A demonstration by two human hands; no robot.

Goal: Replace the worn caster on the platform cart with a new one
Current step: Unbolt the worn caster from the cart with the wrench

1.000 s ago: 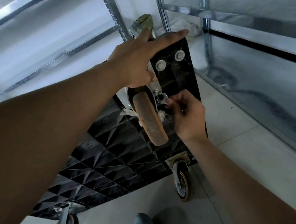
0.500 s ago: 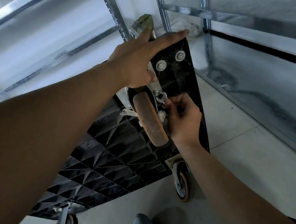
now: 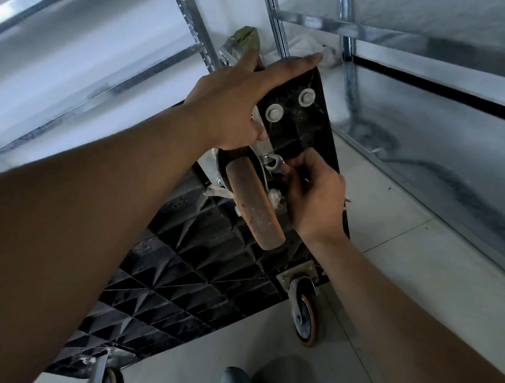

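Pale tiled floor, metal shelving behind; no bins or containers in view. Platform cart is tipped on edge, underside w/ ribs facing the person. Left hand is clamped over its top edge. Right hand is closed on a small wrench at the worn caster. Prob. mid-unbolting; next needs short, steady wrench turns w/ the cart braced.
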